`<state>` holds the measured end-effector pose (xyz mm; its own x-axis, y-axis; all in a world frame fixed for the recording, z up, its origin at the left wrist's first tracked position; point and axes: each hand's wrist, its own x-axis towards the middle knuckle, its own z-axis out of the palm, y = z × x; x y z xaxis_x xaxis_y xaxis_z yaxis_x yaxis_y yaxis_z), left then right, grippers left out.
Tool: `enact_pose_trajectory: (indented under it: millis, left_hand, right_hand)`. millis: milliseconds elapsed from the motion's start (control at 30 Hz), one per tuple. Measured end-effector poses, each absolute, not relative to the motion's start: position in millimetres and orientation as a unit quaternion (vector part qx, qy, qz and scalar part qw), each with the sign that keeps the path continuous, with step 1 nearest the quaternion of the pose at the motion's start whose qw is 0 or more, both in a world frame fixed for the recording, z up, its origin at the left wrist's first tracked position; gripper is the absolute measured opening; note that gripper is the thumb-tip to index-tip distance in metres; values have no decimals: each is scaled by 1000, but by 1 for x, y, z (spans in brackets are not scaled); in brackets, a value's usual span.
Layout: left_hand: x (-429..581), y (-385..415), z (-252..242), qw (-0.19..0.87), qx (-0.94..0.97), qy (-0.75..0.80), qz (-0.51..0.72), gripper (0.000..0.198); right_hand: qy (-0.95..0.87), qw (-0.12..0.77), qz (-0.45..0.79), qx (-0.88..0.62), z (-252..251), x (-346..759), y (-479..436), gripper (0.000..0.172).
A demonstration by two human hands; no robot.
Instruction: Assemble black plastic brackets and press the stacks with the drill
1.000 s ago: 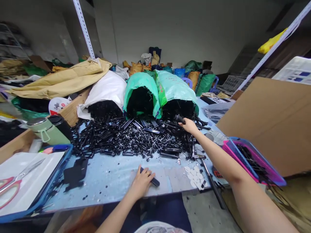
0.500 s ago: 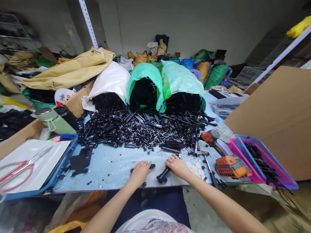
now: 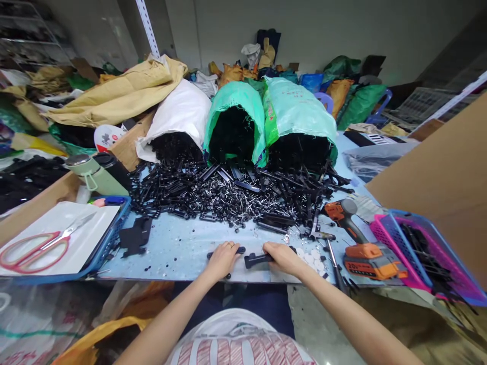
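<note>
L hand [image 3: 223, 260] fingers gripped blk bar [image 3: 241, 250], R hand [image 3: 283, 257] blk plastic pc [image 3: 256, 260]; both apart, loose-parts heap [image 3: 228, 198] left on bench [image 3: 178, 241].

We see dim grey wall [image 3: 323, 25] across the top, metal shelving [image 3: 26, 40] upper left, grey floor [image 3: 315, 324] bottom, right of centre.

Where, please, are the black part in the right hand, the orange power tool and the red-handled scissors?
Black part [image 3: 257, 260] in the right hand [image 3: 283, 257]: head view, on its uncovered left end.
Orange power tool [image 3: 354, 231]: head view, on its dark handle.
Red-handled scissors [image 3: 64, 236]: head view, where blades meet handles.
</note>
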<state>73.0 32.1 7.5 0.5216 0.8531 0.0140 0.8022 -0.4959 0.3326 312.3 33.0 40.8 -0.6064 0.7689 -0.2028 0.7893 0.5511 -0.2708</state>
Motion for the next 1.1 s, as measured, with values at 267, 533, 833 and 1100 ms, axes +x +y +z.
enact_pose_trajectory:
  millis: [267, 533, 833, 1100]
  left_hand:
    - [77, 34, 20, 196, 858, 469, 73, 34]
    - [78, 33, 29, 215, 855, 464, 86, 62]
    - [69, 30, 22, 222, 854, 443, 159, 59]
    - [74, 27, 19, 209, 861, 439, 154, 42]
  right_hand:
    - [912, 17, -154, 381, 29, 290, 21, 32]
    - [899, 20, -79, 430, 35, 278, 17, 27]
    - [897, 25, -39, 440, 58, 269, 11, 21]
    - [908, 37, -65, 411, 71, 270, 23, 24]
